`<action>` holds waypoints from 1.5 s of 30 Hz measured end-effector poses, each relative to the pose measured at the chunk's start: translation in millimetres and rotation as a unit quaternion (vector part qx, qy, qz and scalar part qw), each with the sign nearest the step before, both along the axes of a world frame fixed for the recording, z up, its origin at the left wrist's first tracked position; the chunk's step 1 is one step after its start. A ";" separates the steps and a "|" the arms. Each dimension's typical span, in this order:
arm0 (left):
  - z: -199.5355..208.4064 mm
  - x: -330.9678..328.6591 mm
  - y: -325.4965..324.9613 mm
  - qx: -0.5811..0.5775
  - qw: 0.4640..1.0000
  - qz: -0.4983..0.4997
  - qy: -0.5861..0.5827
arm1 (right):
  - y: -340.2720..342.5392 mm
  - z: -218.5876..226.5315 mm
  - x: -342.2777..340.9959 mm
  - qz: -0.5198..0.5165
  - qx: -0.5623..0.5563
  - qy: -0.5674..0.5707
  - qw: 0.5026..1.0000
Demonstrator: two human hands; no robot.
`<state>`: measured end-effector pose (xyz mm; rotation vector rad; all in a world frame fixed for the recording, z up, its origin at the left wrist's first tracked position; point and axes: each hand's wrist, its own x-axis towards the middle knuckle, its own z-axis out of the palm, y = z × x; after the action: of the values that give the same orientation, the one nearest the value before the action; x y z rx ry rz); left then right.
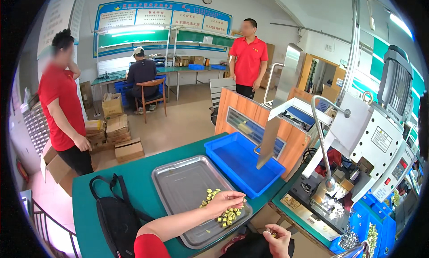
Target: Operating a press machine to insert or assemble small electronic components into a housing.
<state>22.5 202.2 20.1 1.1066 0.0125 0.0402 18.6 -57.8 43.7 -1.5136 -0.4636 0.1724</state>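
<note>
My left hand (224, 204) reaches over the near right part of a grey metal tray (175, 179), thumb and fingers pinched together. A tiny object seems to sit at its fingertips, too small to name. Beneath and around this hand lies a loose pile of small yellow-and-silver parts (229, 217). Lower and to the right, above my dark-clothed lap, my right hand (279, 243) is closed with its fingertips round a similar small yellow-and-silver part (273, 234).
Beyond the tray stands a blue plastic bin (241, 162). A black bag (114, 222) lies left on the green table (89, 195). A bench machine (380, 137) with a flexible metal hose rises on the right, near blue bins of parts (373, 229). Two people in red shirts stand beyond; another sits.
</note>
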 end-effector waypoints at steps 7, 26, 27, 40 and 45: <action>20.7 0.3 -10.1 0.026 1.000 -0.010 0.007 | -2.5 2.5 -2.9 0.001 -0.002 -0.016 1.000; 6.6 -13.1 -44.6 -0.089 0.994 0.019 0.058 | 1.2 -23.3 13.1 0.036 -0.073 -0.008 0.997; 6.7 -12.4 -44.5 -0.093 0.993 0.036 0.063 | 2.2 -30.1 16.8 0.031 -0.047 0.001 0.998; -2.0 -32.9 -40.4 -0.127 0.988 0.056 0.063 | 7.5 -31.6 21.4 0.038 -0.008 0.042 0.998; 9.8 -48.7 -50.3 -0.108 0.989 0.033 0.091 | 2.6 -32.4 20.1 0.045 0.000 0.047 0.998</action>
<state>-26.1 152.0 29.9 0.8893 0.2126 -0.0038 38.7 -55.3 11.3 -1.4782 -0.4560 0.3116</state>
